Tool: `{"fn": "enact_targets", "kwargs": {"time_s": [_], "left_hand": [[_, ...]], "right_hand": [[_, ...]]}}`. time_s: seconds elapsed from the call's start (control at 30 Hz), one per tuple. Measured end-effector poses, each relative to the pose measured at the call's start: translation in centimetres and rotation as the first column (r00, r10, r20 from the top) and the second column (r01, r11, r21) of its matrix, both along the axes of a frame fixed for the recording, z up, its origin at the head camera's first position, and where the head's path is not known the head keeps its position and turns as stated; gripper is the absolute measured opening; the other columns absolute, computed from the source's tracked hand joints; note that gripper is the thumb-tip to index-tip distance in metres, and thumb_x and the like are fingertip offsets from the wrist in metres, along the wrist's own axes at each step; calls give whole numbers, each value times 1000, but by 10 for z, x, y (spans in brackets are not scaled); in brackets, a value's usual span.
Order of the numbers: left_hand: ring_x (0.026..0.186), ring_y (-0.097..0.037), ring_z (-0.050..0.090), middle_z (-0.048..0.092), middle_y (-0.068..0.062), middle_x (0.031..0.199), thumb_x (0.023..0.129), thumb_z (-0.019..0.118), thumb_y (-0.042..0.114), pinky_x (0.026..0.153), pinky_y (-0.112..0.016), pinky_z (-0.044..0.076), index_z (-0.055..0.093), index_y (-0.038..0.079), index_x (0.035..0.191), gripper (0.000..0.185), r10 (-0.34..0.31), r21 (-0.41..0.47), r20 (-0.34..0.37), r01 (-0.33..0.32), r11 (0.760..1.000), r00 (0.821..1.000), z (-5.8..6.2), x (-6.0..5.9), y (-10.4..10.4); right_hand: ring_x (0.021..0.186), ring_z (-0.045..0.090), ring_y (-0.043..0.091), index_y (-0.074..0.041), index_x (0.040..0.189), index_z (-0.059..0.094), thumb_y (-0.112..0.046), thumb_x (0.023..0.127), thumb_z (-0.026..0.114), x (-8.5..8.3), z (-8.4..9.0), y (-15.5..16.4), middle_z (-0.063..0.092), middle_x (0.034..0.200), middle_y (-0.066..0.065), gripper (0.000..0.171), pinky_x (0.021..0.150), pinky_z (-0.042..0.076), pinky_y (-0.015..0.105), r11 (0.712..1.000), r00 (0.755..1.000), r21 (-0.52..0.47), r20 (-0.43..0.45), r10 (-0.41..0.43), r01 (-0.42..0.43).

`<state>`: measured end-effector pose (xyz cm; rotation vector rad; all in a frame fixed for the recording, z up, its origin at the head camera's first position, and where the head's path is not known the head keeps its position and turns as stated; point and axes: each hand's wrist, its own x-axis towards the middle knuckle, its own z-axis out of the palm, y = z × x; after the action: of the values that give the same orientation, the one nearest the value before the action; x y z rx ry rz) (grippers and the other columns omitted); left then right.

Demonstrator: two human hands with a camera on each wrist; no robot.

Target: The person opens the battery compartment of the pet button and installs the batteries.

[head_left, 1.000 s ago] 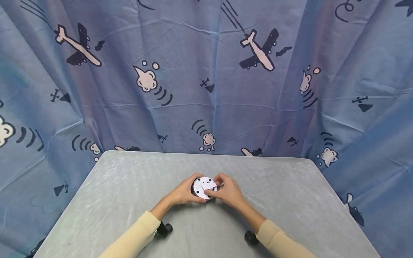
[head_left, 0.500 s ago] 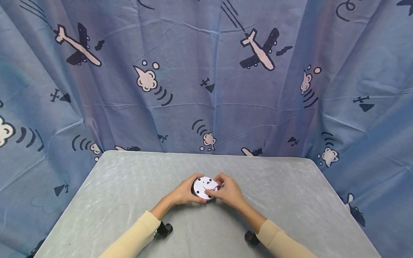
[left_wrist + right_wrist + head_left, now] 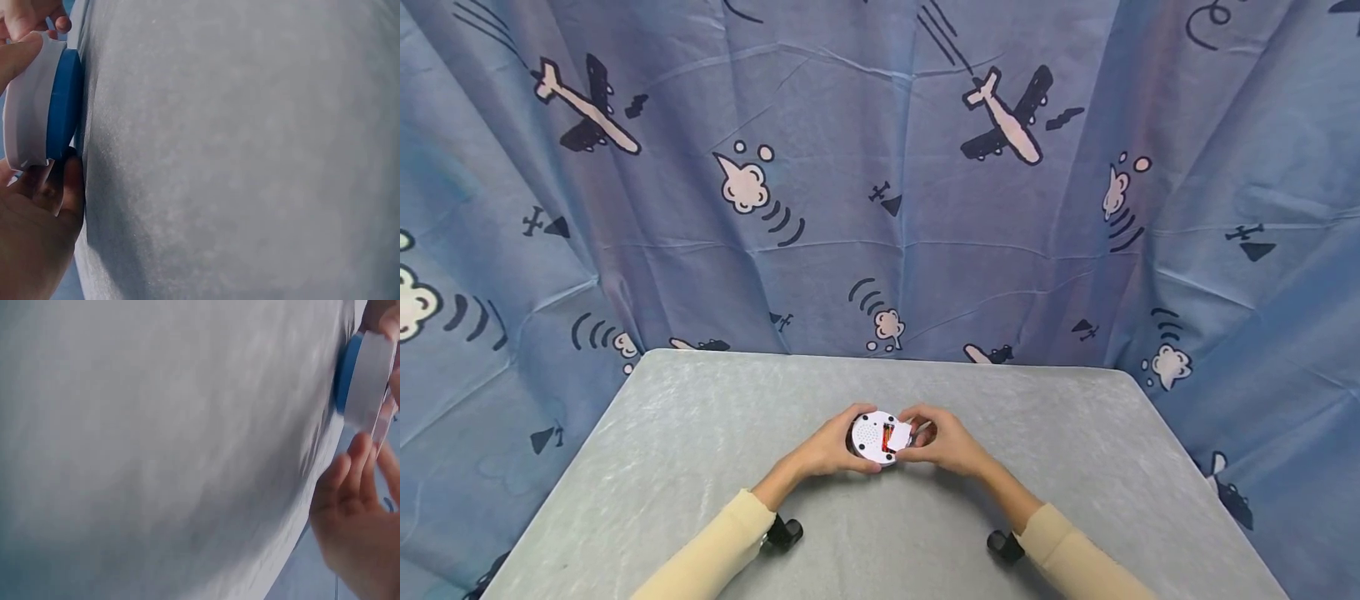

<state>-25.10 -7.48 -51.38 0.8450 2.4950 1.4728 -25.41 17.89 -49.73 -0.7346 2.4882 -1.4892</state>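
Note:
A round white device [image 3: 868, 433] with speaker holes and black feet faces up in the head view. My left hand [image 3: 829, 445] grips its left side, thumb at the near edge and fingers at the far edge. My right hand [image 3: 947, 443] pinches a white battery cover [image 3: 901, 437], lifted aside at the device's right. Left of the cover, part of the battery compartment [image 3: 887, 437] shows red and dark inside. The left wrist view shows the device's white side wall [image 3: 31, 106] and the blue part [image 3: 64, 103] beneath it, close over the table.
A pale grey table [image 3: 700, 417] lies under both hands. Behind it hangs a blue curtain [image 3: 820, 167] printed with planes and clouds. Black wrist-camera mounts [image 3: 784, 533] stick out below the forearms.
The battery cover has come away from the device toward the right, baring part of the battery compartment. My right hand has shifted slightly right with it; the left hand keeps its grip.

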Motion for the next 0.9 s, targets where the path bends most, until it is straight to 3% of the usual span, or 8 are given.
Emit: {"fn": "enact_targets", "kwargs": {"time_s": [0.23,0.9], "left_hand": [[117,-26,55,57,-14,131,70,95,17,103,-44,40,43,-2,146,94,12,-1,12,-12,1000,1000,-2,-2,2],[113,-20,56,59,-9,128,70,96,19,99,-39,42,44,0,140,89,40,44,12,-40,998,999,-6,2,5]], "right_hand": [[73,59,20,1,125,67,-7,78,89,-9,5,12,60,101,13,53,60,48,26,991,991,32,15,131,-132],[65,55,12,1,125,69,-8,76,91,-19,15,-1,59,99,7,54,54,44,22,971,976,109,-13,217,-215]]}}
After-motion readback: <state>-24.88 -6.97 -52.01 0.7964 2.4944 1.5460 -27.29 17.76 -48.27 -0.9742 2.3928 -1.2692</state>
